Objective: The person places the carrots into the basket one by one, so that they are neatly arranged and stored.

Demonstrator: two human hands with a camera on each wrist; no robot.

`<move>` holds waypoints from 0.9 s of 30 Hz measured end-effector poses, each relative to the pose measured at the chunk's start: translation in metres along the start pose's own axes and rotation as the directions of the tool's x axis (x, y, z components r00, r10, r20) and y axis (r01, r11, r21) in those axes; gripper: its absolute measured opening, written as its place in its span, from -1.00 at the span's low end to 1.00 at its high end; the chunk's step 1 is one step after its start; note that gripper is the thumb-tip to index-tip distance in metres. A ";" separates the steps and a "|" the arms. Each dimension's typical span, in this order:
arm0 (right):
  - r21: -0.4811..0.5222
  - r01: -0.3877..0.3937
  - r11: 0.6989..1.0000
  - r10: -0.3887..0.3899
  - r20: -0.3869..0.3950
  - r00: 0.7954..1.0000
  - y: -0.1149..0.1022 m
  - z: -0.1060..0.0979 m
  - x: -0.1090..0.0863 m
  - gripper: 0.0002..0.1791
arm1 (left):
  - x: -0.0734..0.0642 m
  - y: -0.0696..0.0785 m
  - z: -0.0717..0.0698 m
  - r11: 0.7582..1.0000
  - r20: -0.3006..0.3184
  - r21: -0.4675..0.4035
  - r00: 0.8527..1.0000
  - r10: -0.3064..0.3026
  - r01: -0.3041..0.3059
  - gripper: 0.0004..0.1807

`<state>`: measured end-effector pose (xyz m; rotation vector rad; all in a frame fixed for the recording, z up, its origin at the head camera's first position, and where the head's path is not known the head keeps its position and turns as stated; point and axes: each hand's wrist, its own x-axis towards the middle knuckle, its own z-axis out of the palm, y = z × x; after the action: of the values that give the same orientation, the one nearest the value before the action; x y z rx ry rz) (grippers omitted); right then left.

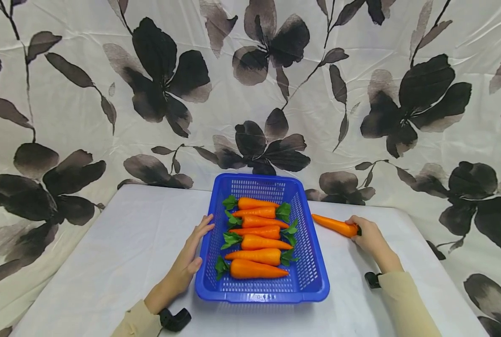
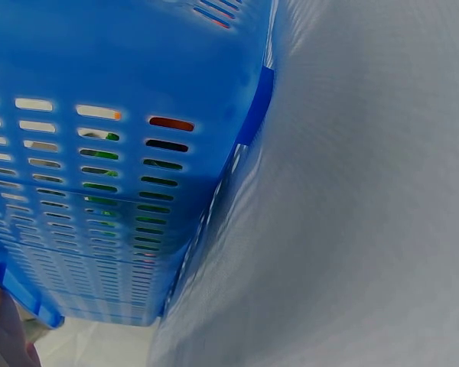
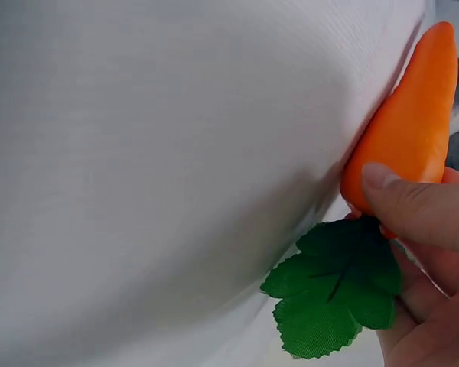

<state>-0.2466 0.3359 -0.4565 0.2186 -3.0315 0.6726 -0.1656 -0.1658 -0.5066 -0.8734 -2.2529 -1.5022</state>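
In the head view a blue plastic basket (image 1: pixel 317 267) with slotted walls stands on the table. Several orange carrots with green leaves (image 1: pixel 258 269) lie crosswise inside it, their leafy ends pointing to either side. My left hand (image 1: pixel 182 264) rests along the basket's left rim, fingers fairly straight. To the right of the basket, my right hand (image 1: pixel 369 238) pinches a single carrot (image 1: pixel 333 225) by its thick end, the tip pointing toward the basket. In the right wrist view, the thumb presses on that carrot (image 3: pixel 413 115), and its green leaf (image 3: pixel 336 294) hangs below.
A white cloth covers the table (image 1: pixel 141 238). Behind it hangs a pale curtain (image 1: pixel 317 107) printed with dark flowers. Close to the left wrist camera, the basket's side wall (image 2: pixel 122 61) stands on the tabletop, with carrot colours showing through its slots.
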 end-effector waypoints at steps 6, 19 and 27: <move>-0.006 0.011 1.000 -0.011 0.005 1.000 -0.001 0.001 -0.014 -0.61 | 0.000 -0.001 0.000 1.000 -0.002 -0.006 1.000 -0.002 0.002 -0.31; 0.040 0.031 0.999 -0.029 -0.061 0.998 -0.002 -0.002 -0.047 -0.62 | -0.002 0.000 0.000 1.000 0.001 -0.008 1.000 -0.014 0.014 -0.32; 0.074 0.044 0.996 -0.037 -0.083 0.996 -0.003 -0.008 -0.058 -0.60 | -0.001 0.000 0.000 1.000 0.003 -0.013 1.000 -0.011 0.011 -0.32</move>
<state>-0.1890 0.3442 -0.4513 0.2476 -2.9188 0.7744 -0.1651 -0.1661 -0.5069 -0.8689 -2.2558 -1.5224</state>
